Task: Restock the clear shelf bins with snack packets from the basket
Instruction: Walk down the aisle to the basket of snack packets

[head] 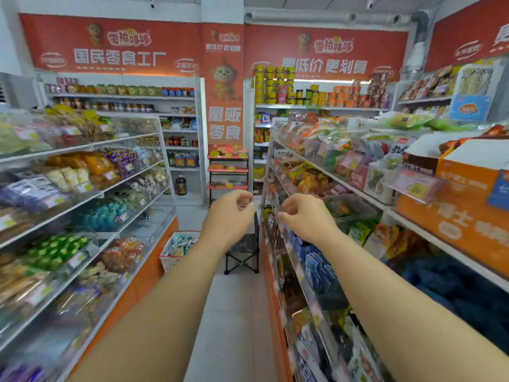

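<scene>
I stand in a shop aisle with both arms stretched forward at chest height. My left hand [230, 216] and my right hand [304, 216] hang in mid-air side by side, fingers loosely curled, holding nothing. A red-and-white basket [176, 250] full of pale snack packets sits on the floor at the foot of the left shelving, well ahead of and below my left hand. Clear shelf bins [91, 194] with coloured packets line the left side. More clear bins [325, 172] run along the right side, close to my right hand.
A small dark folding stool [242, 253] stands in the aisle just past the basket. A red display rack [228, 172] and wall shelves with bottles close the far end. Orange cartons [462, 216] sit on the right shelf. Pale tiled floor [231, 312] runs between the shelves.
</scene>
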